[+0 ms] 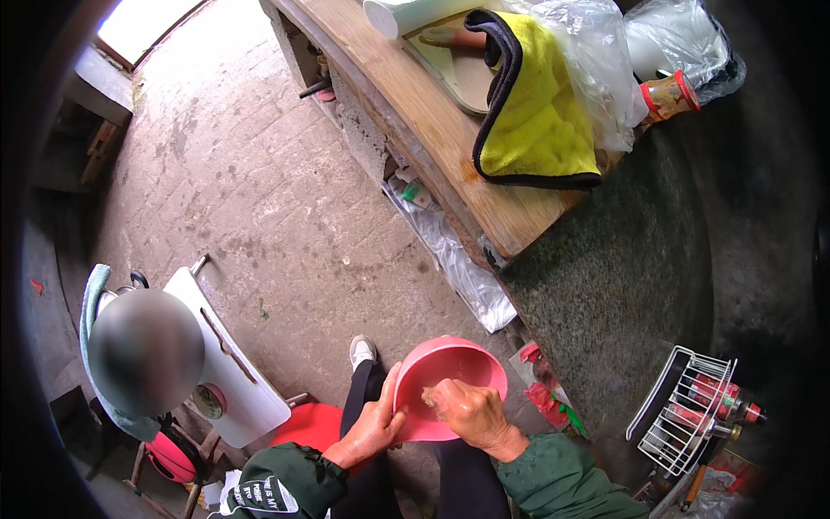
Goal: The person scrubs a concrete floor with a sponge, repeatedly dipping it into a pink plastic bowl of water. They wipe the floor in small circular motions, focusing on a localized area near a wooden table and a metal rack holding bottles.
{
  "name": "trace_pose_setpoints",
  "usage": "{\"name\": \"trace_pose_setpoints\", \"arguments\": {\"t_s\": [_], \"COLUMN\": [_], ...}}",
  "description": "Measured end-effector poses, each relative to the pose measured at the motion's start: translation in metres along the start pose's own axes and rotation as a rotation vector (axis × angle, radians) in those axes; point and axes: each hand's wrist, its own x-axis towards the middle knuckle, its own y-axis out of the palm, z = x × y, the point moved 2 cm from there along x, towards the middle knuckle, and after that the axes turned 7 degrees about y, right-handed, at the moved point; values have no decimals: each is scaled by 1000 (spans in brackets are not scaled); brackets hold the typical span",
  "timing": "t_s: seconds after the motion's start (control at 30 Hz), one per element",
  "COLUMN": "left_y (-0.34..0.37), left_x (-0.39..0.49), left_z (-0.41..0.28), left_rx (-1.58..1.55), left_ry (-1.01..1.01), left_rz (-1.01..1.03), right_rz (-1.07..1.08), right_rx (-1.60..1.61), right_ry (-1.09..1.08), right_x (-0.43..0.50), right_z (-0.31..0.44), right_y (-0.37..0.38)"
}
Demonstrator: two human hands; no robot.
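A pink plastic basin (pixel 483 357) is tilted in front of me, above my legs, its inside towards the camera. My left hand (pixel 376 418) grips its left rim, thumb inside and fingers along the outer wall. Inside the basin, my right hand (pixel 470 412) is closed around a small tan, fibrous scrubber or clump (pixel 429 396); its exact kind cannot be told. Both hands look wet. The lower part of the basin's inside is hidden behind my right hand.
A wooden counter (pixel 421 84) holds a yellow cloth (pixel 538 130) and plastic bags. Lower right is a white wire rack (pixel 687 412) with bottles. A white board or tabletop (pixel 227 389) and a red stool (pixel 311 425) stand left, near a blurred round area. Plastic wrapping (pixel 454 240) lies below the counter.
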Motion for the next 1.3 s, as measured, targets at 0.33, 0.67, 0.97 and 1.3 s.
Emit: {"name": "trace_pose_setpoints", "arguments": {"t_s": [0.33, 0.67, 0.97, 1.3], "left_y": [2, 1, -2, -1], "left_x": [-5, -11, -5, 8], "left_z": [5, 9, 1, -2], "left_rx": [28, 19, 65, 51], "left_ry": [41, 21, 71, 52], "left_rz": [-1, 1, -10, -65], "right_rz": [-13, -53, -92, -168], "right_rx": [6, 40, 30, 116], "right_ry": [16, -24, -108, -71], "right_x": [-8, -9, -7, -8], "right_z": [0, 8, 18, 14], "right_y": [3, -1, -27, -46]}}
